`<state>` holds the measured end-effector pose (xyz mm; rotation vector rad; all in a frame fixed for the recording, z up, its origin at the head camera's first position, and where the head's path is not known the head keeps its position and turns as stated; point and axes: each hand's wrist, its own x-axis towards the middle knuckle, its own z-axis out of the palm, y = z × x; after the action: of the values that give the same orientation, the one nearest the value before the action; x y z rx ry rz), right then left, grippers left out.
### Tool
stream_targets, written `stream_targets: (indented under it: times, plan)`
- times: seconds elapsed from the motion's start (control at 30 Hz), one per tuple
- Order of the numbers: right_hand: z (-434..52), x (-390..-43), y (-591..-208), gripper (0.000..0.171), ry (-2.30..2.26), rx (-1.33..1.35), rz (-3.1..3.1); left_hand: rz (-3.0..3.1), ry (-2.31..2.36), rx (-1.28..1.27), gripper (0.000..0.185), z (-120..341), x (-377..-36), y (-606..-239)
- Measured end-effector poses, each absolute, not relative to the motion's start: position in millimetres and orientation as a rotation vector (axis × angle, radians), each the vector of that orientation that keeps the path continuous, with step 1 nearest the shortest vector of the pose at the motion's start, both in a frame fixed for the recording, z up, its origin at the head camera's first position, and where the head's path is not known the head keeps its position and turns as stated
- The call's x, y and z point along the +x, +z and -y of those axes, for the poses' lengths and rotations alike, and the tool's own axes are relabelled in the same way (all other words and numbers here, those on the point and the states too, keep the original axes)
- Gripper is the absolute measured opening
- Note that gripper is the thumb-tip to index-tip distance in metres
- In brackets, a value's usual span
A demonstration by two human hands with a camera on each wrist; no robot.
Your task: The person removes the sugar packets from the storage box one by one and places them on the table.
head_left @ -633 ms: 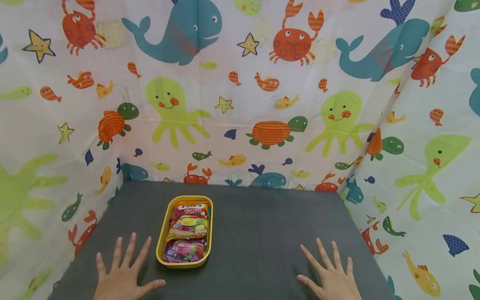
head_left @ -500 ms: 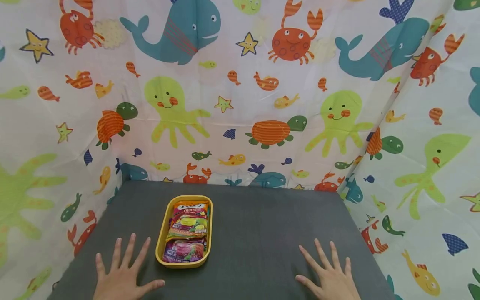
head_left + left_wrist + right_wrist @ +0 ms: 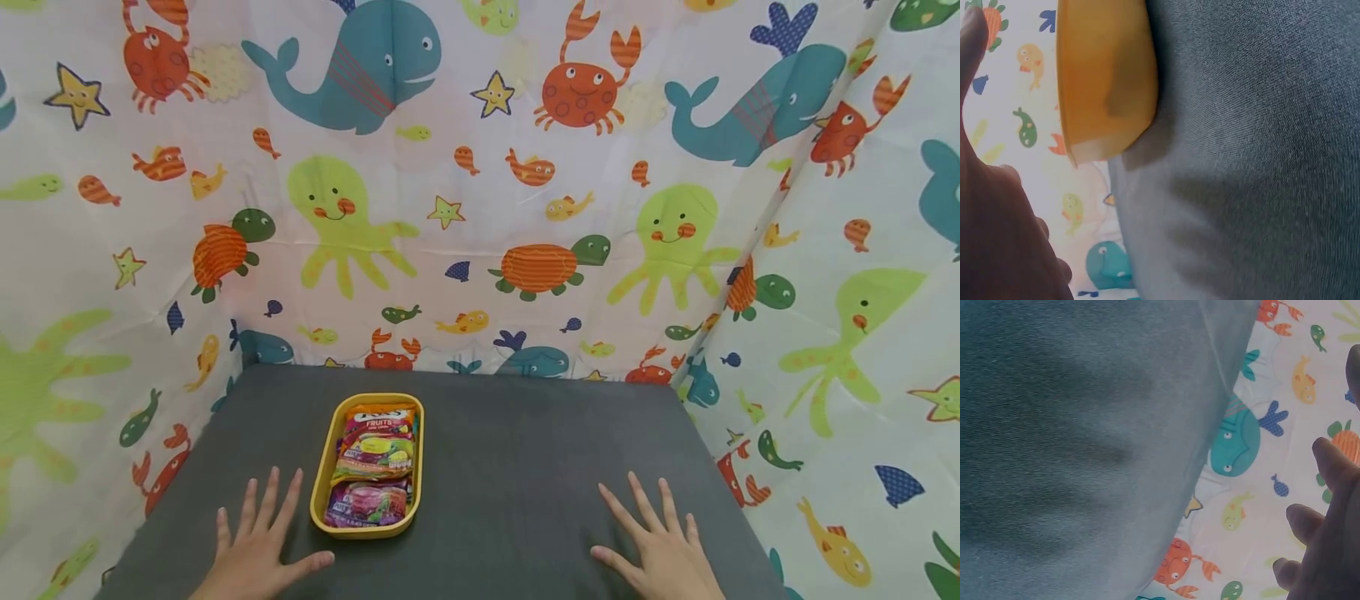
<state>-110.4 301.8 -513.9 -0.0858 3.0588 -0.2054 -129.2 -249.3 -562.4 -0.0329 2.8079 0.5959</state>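
Observation:
A yellow oblong tub (image 3: pixel 321 492) stands left of centre on the dark grey table, filled with several shiny candy packets (image 3: pixel 375 457) in orange, purple and green wrappers. Just to the tub's near left is my left hand (image 3: pixel 251 558), its fingers spread straight and its thumb pointing toward the tub without touching it. The left wrist view shows the tub's side wall (image 3: pixel 1110 75) close to this hand. My right hand (image 3: pixel 663 554) hovers at the front right with spread fingers, holding nothing. Its shadow falls on the cloth in the right wrist view.
The grey cloth-covered table (image 3: pixel 525 467) reaches back to a white curtain (image 3: pixel 480 83) printed with sea animals. The curtain also closes off the left and right sides.
My left hand has shifted slightly to the right, nearer the tub. The right hand stays almost where it was, and the head view has turned a little.

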Motion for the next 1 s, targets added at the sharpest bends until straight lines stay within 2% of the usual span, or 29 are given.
stream_targets:
  times: [0.23,0.47,1.0]
  plan:
    - [-297,-113,-506,0.093,-0.244,-0.112,-3.065,-2.691,0.926,0.057,0.117,245,-145,-571]
    - [-294,-117,-499,0.09,-0.415,-0.222,-3.03,-2.423,1.272,-0.007,0.117,238,-159,-580]
    - [-279,-126,-490,0.087,-0.594,-0.313,-2.955,-2.313,1.547,-0.103,0.122,227,-163,-594]
